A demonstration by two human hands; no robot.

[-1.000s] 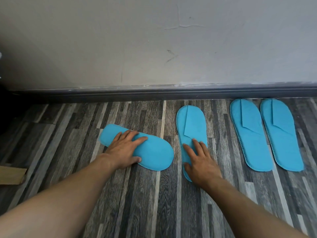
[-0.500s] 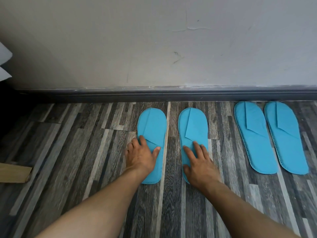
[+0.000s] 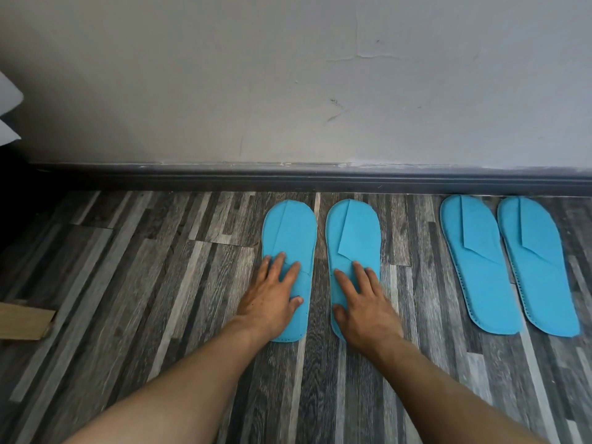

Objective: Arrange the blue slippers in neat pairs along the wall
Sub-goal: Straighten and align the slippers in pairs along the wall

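- On the grey wood-pattern plank floor (image 3: pixel 160 299), just short of the dark skirting board (image 3: pixel 288 182), the left hand's fingers (image 3: pixel 278 262) lie spread and flat on the heel half of a flat blue fabric slipper (image 3: pixel 290 232); nothing is pinched, the palm simply presses down.
- The right hand's fingers (image 3: pixel 360 275) are likewise splayed and flat on the neighbouring blue slipper (image 3: pixel 352 232), thumb at its inner edge.
- Flat pressure like this probably serves to slide and square thin, limp soles without creasing them.
- The left hand (image 3: pixel 272 299) and right hand (image 3: pixel 365 310) sit side by side, wrists low, both forearms reaching forward from the bottom of the view.
- The two slippers under the hands lie parallel, toes toward the wall (image 3: pixel 288 91), a narrow gap between them, so they read as a pair.
- Well apart to the right, a second blue pair (image 3: pixel 509 267) lies close together, slightly angled, toes near the skirting.
- A tan board corner (image 3: pixel 25 320) lies at the left edge.
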